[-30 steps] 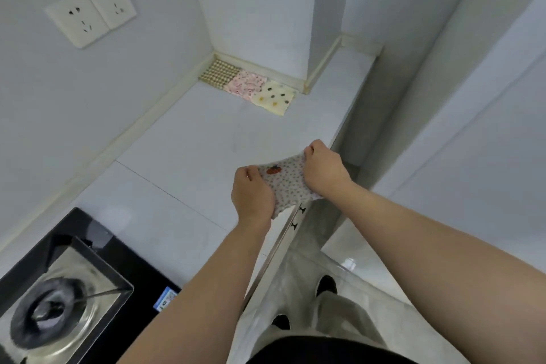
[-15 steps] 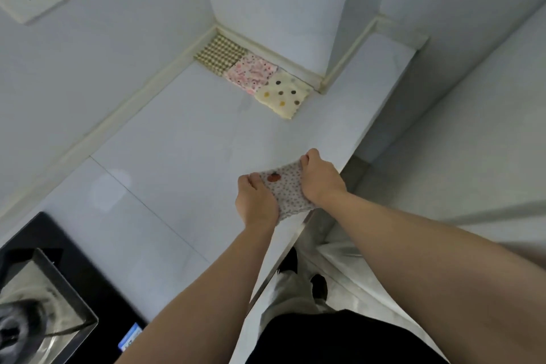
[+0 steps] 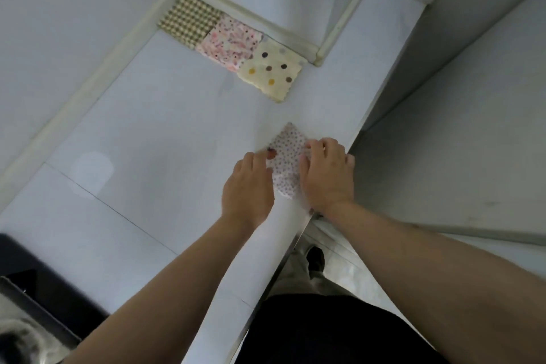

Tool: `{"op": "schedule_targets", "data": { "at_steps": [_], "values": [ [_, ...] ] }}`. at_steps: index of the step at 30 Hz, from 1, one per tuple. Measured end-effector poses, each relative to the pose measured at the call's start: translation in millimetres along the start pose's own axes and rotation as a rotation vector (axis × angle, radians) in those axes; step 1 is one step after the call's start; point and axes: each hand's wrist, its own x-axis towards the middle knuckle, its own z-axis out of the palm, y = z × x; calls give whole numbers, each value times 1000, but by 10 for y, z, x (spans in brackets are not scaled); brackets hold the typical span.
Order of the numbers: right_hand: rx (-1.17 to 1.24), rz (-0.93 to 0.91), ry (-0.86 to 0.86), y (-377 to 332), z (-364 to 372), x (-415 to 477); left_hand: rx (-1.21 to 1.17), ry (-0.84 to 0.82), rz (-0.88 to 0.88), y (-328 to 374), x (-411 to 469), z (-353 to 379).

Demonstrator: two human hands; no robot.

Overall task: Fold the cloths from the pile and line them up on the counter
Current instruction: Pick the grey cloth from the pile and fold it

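Observation:
A small folded white cloth with tiny dots and a strawberry print (image 3: 286,156) lies on the white counter (image 3: 165,133) near its right edge. My left hand (image 3: 248,186) holds its left side and my right hand (image 3: 326,176) holds its right side, fingers curled over the fabric. Three folded cloths lie in a row at the back corner: a checked one (image 3: 189,19), a pink patterned one (image 3: 232,41) and a cream one with coloured dots (image 3: 271,69). No pile of cloths is in view.
A black hob with a metal pan (image 3: 26,331) sits at the lower left. Walls close in the counter at the back and left. The counter's right edge (image 3: 366,115) drops to the floor, where my legs and shoes (image 3: 314,258) stand.
Both hands have carried the strawberry cloth forward and lowered it onto the counter, closer to the row. The view has moved toward the back corner.

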Motion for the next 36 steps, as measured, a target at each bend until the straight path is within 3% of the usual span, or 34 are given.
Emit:
{"op": "schedule_targets", "data": {
  "at_steps": [3,8,18,26,36],
  "values": [
    [-97,-135,-62,52,112,-265,81,-137,413,-126,202,97],
    [-153,-56,-120,112,139,-210,160,-323,553,-161,530,163],
    [-345,149,-300,188,-122,749,-7,-432,490,289,1505,176],
    [-200,209,-266,193,-31,1001,2,-365,459,326,1702,192],
    [-126,234,-259,148,-31,1077,-3,-405,470,299,1818,152]
  ]
}}
